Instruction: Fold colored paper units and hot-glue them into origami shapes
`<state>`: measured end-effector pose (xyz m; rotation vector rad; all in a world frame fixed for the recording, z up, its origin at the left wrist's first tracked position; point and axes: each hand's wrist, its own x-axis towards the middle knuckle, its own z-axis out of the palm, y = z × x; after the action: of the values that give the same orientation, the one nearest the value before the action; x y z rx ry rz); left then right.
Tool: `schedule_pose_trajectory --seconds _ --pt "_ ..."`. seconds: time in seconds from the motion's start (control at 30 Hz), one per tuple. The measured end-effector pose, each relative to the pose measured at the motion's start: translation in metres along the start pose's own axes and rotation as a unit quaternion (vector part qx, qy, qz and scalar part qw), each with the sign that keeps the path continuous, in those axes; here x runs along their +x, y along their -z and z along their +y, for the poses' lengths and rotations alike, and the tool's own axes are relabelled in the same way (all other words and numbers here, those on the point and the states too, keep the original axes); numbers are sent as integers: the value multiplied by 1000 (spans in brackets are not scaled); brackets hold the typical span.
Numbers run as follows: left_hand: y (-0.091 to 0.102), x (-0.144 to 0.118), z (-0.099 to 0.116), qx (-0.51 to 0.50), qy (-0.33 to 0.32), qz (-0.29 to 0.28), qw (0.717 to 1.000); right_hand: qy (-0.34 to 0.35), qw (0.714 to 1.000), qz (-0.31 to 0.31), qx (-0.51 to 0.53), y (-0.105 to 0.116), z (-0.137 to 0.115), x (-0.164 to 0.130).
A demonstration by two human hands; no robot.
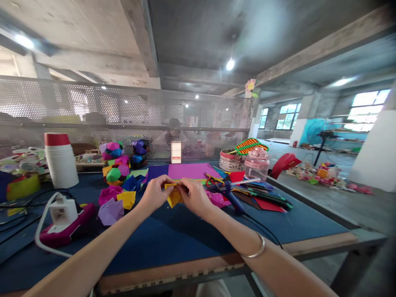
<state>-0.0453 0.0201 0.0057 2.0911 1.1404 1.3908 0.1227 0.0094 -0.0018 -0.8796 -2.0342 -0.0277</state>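
Between my two hands is a yellow folded paper piece (174,199), held above the blue tabletop (173,239). My left hand (157,192) pinches its left side with thumb and fingers. On the opposite edge, my right hand (194,197) grips the paper, its fingertips close to the left ones. Left of my hands lie a lilac folded piece (110,212), a yellow one (126,200) and a magenta one (109,194). Just right of my right hand rests a blue glue gun (230,192) with a cord. Behind my hands lies a stack of coloured paper sheets (193,171).
Multicoloured paper balls (116,171) stand at the back left. Further left are stacked paper cups (60,161) and a magenta power strip (68,227) with cables. A clear jar (256,165), a basket (231,161) and green-handled tools (272,198) sit right. A perforated screen (139,107) rises behind.
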Motion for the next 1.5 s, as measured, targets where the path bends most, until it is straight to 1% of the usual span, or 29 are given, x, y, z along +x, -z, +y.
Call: schedule_pose_trajectory --seconds 0.13,0.2,0.3,0.4,0.53,0.7,0.87,1.07,1.2,1.3,1.4,1.5 --pt "0 3 1 -79 21 -24 996 13 1000 3 -27 3 0 1" --pt "0 3 1 -89 30 -27 995 14 999 1 -33 3 0 1" --pt "-1 3 -2 -62 26 -26 997 17 999 -4 -47 2 2 0" --pt "-2 1 -3 -3 14 -19 1000 23 997 -15 -70 0 3 -1" --pt "-2 -3 0 58 19 0 998 24 993 -33 -108 -3 1 -2" --pt "-5 -8 1 68 7 20 997 25 988 -44 -145 -4 -2 -4" --pt "-11 -12 3 65 17 29 997 41 975 -50 -215 -4 -5 -7" --pt "-17 -19 12 118 7 55 991 29 966 -60 -248 -5 -9 -9" --pt "-19 -22 14 132 6 82 988 49 963 -68 -257 -5 -12 -9" --pt "-19 -20 15 129 10 85 988 67 962 -77 -254 -4 -13 -8" --pt "-17 -14 14 103 36 75 991 33 976 -60 -209 -4 -12 -4" --pt "-13 -5 9 79 65 81 991 -21 993 -16 -112 -5 -9 0"
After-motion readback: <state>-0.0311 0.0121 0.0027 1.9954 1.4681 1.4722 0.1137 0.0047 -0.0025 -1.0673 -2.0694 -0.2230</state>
